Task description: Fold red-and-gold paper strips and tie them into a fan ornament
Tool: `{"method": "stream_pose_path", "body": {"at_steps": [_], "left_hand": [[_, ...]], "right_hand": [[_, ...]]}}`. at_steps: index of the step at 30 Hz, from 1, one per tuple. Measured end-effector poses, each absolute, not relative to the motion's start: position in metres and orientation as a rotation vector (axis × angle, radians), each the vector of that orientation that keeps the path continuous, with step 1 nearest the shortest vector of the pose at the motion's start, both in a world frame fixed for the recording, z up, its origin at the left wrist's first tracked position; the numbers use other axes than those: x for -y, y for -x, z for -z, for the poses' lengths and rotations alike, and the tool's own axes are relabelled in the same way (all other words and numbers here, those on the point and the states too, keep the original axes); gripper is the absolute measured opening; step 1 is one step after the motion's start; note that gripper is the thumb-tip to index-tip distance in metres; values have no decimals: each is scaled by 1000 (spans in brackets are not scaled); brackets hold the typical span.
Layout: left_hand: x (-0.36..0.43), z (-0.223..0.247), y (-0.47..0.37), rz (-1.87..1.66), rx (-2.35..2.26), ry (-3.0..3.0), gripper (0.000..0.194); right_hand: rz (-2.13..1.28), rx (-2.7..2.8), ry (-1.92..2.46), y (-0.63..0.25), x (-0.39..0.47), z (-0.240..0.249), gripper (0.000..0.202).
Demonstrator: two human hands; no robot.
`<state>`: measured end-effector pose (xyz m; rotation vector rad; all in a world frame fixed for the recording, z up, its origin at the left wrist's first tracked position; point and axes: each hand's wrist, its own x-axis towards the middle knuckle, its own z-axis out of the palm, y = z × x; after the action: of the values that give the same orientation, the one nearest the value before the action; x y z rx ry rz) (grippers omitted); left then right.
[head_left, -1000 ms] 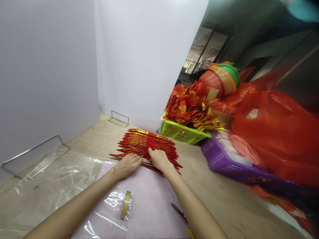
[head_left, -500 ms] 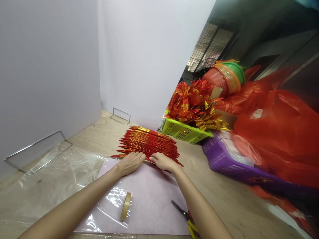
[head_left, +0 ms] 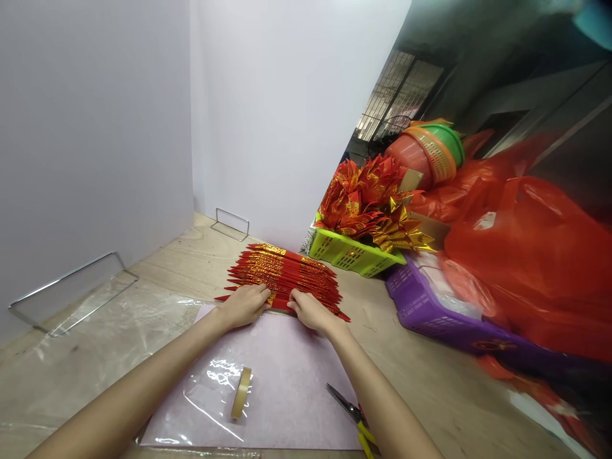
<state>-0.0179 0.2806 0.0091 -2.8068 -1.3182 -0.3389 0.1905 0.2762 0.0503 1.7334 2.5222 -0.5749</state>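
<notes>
– How far along?

– The stack (head_left: 282, 271) looks folded already and ranged close on the table (head_left: 380, 319), just past the pink sheet (head_left: 296, 382); its pointed ends aren't even yet, and whether anything binds it, I can't tell

– And the hands?

– Left hand (head_left: 243, 305) and right hand (head_left: 309, 308) both curl at its near edge, fingertips hidden, so I can't tell their grip

– Materials?

– Crisp red folds, glittering gold; neither hand holds the tape (head_left: 241, 393), a smooth tan ring, or the scissors (head_left: 352, 412)

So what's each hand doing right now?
Left hand: curled at the near edge of the red-gold stack; grip unclear.
Right hand: also curled there; grip unclear.
</notes>
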Motion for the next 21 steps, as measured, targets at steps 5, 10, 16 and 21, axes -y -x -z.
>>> {"method": "stream_pose_path", "body": {"at_steps": [5,10,16,21], "left_hand": [[-290,-6,24,356,1400,2741,16],[-293,1,23,384,1410,2700,17],[-293,6,20,398,1368,2659,19],[-290,4,21,396,1366,2597,19]], "right_hand": [[295,-2471,-1713,-191,-267,-51,15],[21,-2345,-1725,-205,-263,-42,23],[-209,-2305,-1729,-219,-260,-26,24],[-348,-2336,-1785,-221,-256,-12,27]]}}
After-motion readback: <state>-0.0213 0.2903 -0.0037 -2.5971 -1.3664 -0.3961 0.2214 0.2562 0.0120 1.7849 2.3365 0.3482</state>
